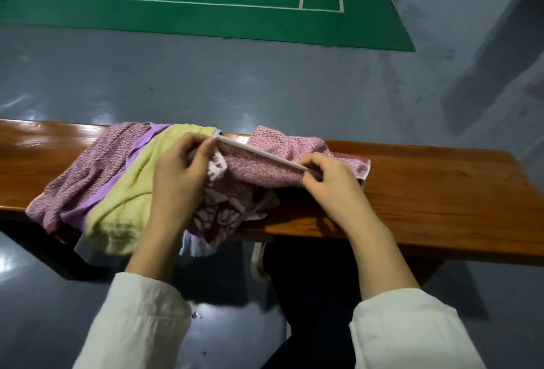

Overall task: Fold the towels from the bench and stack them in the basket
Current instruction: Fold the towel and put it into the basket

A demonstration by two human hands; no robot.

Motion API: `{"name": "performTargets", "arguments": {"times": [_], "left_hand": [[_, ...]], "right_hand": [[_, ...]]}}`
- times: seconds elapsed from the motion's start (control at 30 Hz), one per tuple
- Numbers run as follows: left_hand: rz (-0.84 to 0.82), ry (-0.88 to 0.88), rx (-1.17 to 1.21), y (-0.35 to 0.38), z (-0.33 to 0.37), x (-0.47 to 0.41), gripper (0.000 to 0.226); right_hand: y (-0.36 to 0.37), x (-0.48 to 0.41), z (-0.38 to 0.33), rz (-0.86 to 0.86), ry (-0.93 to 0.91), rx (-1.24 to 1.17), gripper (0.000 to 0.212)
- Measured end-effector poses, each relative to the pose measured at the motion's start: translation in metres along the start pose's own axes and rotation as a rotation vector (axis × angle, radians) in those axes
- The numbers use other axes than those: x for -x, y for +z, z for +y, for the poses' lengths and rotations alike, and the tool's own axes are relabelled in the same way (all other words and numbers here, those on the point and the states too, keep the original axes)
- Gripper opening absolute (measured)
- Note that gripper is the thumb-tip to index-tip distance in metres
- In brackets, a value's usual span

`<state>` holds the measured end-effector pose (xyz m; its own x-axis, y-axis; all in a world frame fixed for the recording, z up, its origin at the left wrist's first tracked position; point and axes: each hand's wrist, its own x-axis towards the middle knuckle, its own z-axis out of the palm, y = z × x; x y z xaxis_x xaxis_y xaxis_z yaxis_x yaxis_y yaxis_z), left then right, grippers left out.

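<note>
A pink speckled towel [265, 168] lies across the middle of the wooden bench [441, 192]. Its pale hem is stretched taut between my hands. My left hand [182, 171] pinches the hem's left end, and my right hand [329, 177] pinches its right end. Left of it lies a heap: a yellow-green towel [129, 192], a purple one [123, 168] and a mauve textured one [88, 168]. A red-and-white patterned cloth [220, 215] hangs over the bench's near edge under the pink towel. No basket is in view.
The bench's right half [456, 206] is bare wood. Grey shiny floor [265, 83] lies beyond, then a green court mat [206, 0] with white lines. My dark trouser leg [309, 295] is below the bench edge.
</note>
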<state>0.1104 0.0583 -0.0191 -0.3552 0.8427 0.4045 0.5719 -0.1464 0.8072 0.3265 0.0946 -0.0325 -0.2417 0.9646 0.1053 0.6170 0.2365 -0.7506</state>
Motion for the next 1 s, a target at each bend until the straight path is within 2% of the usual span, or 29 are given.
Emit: {"name": "performTargets", "arguments": {"times": [0.1,0.17,0.2,0.33,0.4,0.47,0.53,0.63,0.77,0.87,1.0], "left_hand": [[-0.002,-0.072,-0.072,-0.010,-0.017,-0.004,0.008],[-0.059,-0.097,-0.078,-0.008,-0.020,-0.003,0.004],[-0.103,-0.092,-0.042,-0.004,-0.016,-0.001,0.010],[-0.458,-0.022,0.112,0.024,0.016,0.015,0.041],[-0.613,-0.027,0.124,0.040,0.024,0.023,0.042],[-0.589,0.024,0.039,0.049,0.022,0.025,0.027],[-0.481,0.072,-0.023,0.047,0.015,0.022,0.007],[-0.260,0.054,-0.031,0.030,0.005,0.013,0.010],[-0.027,-0.100,-0.171,-0.005,-0.023,0.000,0.015],[-0.088,-0.154,-0.235,-0.012,-0.036,-0.003,0.012],[-0.305,-0.004,0.020,0.017,-0.001,0.011,0.035]], "right_hand": [[-0.002,0.001,-0.001,0.045,0.001,-0.012,0.008],[-0.002,0.001,0.000,0.047,-0.014,-0.083,0.007],[-0.002,0.002,-0.001,0.041,-0.026,-0.142,0.007],[0.001,0.006,-0.009,-0.011,-0.101,-0.271,0.022],[0.004,0.006,-0.010,-0.023,-0.101,-0.303,0.021],[0.004,0.005,-0.009,-0.036,-0.067,-0.314,0.015],[0.001,0.004,-0.005,-0.044,-0.038,-0.311,0.017],[-0.003,0.003,0.001,-0.059,0.015,-0.287,0.018],[-0.003,0.002,0.007,-0.042,0.041,-0.193,0.013],[-0.004,0.000,0.006,-0.012,0.007,-0.177,0.011],[0.002,-0.001,0.001,-0.051,-0.036,-0.190,0.007]]}}
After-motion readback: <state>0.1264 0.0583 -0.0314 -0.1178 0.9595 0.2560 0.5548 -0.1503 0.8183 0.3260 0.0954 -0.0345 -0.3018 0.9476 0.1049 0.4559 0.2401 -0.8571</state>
